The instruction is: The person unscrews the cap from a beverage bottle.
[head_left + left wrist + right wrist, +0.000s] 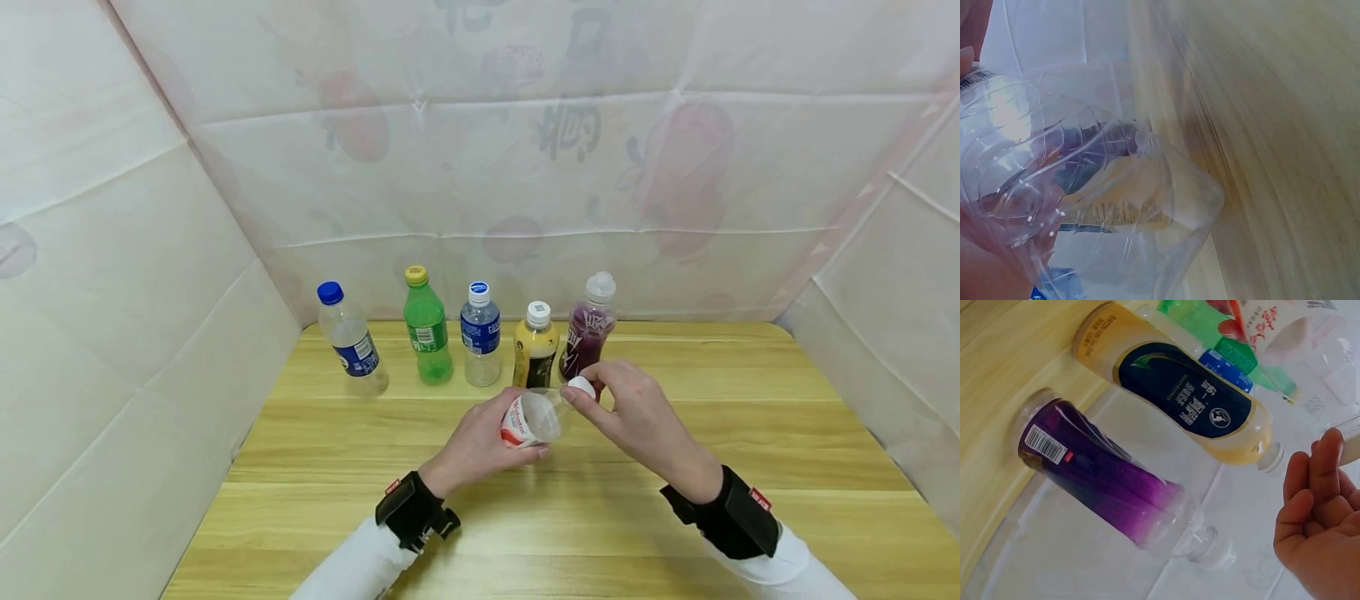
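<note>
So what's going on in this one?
A person's left grip holds a tilted, clear plastic bottle with a red-and-white label, while the right grip pinches its round white cap. Whether the cap is loose can't be told. Five other capped plastic bottles, clear or coloured, stand upright on the yellowish wooden table.

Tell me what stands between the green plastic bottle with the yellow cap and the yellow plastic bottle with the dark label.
In the head view, a clear plastic bottle with a blue label and white cap stands between them.
</note>
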`<action>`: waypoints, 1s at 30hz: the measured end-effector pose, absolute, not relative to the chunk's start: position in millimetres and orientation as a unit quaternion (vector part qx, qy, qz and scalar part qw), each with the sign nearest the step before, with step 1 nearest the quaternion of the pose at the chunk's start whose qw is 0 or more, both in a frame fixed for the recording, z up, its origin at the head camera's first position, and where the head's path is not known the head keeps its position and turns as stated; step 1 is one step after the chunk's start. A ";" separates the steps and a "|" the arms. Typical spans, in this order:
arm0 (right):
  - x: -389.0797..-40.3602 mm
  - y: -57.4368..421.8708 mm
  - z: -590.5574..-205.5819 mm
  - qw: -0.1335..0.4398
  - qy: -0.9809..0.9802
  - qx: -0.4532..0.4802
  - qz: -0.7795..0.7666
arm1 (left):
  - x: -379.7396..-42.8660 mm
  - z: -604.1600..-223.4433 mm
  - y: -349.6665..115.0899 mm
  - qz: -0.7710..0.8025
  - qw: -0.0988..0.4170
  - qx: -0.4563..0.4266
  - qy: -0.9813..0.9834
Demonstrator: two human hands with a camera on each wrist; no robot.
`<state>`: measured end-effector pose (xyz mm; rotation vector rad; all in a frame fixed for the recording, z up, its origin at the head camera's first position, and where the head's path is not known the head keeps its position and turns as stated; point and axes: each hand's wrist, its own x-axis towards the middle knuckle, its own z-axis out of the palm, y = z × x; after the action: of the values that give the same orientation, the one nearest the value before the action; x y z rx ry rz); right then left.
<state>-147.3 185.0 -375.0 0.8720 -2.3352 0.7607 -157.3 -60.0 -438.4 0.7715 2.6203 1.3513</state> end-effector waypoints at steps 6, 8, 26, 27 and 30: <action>-149.5 185.8 -371.6 0.267 -0.839 0.381 0.281 | -159.2 -440.0 -62.3 0.485 0.068 0.273 0.828; -151.1 185.8 -369.8 0.271 -0.832 0.399 0.275 | -159.7 -440.9 -62.8 0.494 0.070 0.278 0.821; -150.1 196.0 -366.7 0.219 -0.833 0.439 0.255 | -159.3 -440.7 -66.0 0.486 0.083 0.256 0.832; -149.6 196.3 -366.8 0.213 -0.835 0.438 0.256 | -159.6 -441.0 -66.0 0.485 0.083 0.256 0.832; -148.5 196.9 -366.7 0.199 -0.840 0.434 0.259 | -159.7 -440.9 -66.2 0.484 0.082 0.257 0.832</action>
<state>-148.5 196.9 -366.7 1.2131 -2.3492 0.7244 -159.7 -66.2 -440.9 0.7684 2.4862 1.4463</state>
